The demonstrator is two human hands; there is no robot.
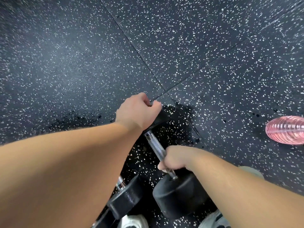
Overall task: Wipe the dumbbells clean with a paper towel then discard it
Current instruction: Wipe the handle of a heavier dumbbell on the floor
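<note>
Head view: right hand (174, 160) gripped the dumbbell (155, 145) bar, left hand (136, 111) clenched over its far end (towel unseen), likely wiping; the bar seemed next.

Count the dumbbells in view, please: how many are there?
2. The middle dumbbell is held by the left hand and the right hand. The other dumbbell lies at bottom left, partly behind the left arm; more may be hidden there.

black dumbbell (155, 146) angled, second dumbbell (125, 198) beside it
</note>
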